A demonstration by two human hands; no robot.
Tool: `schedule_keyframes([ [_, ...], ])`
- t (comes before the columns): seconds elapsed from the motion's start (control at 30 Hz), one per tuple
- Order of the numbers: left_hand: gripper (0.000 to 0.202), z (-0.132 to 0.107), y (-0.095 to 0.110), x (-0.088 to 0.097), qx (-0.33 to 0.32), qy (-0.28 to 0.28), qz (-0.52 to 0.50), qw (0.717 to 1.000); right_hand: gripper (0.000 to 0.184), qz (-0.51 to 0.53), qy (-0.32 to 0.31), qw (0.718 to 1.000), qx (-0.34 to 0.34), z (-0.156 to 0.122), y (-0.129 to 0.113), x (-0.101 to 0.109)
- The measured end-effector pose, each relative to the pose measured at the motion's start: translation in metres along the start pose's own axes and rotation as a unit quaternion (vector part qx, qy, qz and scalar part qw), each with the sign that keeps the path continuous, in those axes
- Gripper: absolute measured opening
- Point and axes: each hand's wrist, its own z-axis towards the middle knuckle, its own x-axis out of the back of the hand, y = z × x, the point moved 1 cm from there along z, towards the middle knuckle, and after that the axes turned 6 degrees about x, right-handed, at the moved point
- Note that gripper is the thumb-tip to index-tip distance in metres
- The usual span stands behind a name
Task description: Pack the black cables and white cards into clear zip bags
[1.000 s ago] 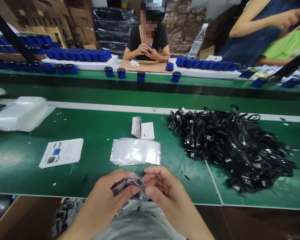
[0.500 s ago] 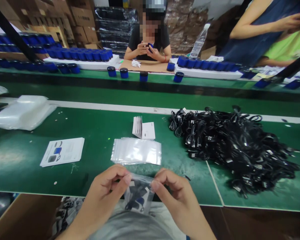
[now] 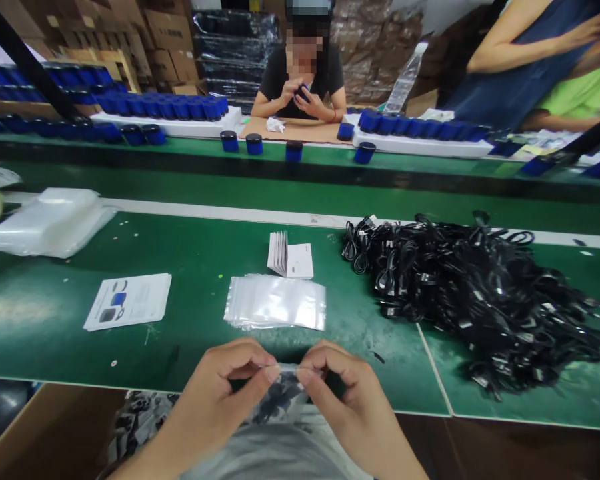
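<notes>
My left hand [image 3: 230, 380] and my right hand [image 3: 343, 387] both pinch the top edge of a small clear zip bag [image 3: 283, 393] at the near edge of the green table [image 3: 190, 253]. The bag hangs over my lap and holds a dark coiled cable. Just beyond my hands lies a stack of empty clear bags [image 3: 275, 301]. A stack of small white cards [image 3: 290, 257] sits behind it. A big heap of black cables [image 3: 475, 293] fills the right side.
A printed leaflet [image 3: 129, 300] lies at the left, with a pile of white plastic bags [image 3: 45, 223] further back. Blue cylinders [image 3: 253, 143] stand along the far belt. A seated person [image 3: 303, 80] faces me; another person's arm [image 3: 520, 47] shows at top right.
My hands drew apart along the bag's top and then came close together again, pinching its edge. The bag dropped lower toward my lap. The view shifted slightly.
</notes>
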Motion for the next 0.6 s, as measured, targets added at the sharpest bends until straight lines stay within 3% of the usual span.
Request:
schedule_keyframes([
  [0.07,0.019,-0.001,0.0,0.001,-0.005,0.004,0.017,1.0,0.019,-0.013,-0.002,1.0,0.005,-0.001,0.0,0.0],
  [0.23,0.019,-0.003,-0.001,0.001,-0.023,-0.049,0.076,0.996,0.018,-0.071,-0.004,0.996,0.056,-0.003,0.0,-0.008],
  [0.4,0.027,-0.006,-0.005,0.008,-0.007,-0.031,0.118,0.993,0.018,-0.088,0.009,0.991,0.099,-0.001,0.0,-0.022],
  [0.6,0.033,-0.017,-0.012,0.022,0.014,-0.047,0.161,0.986,0.019,-0.134,-0.053,0.985,0.095,0.007,-0.004,-0.032],
])
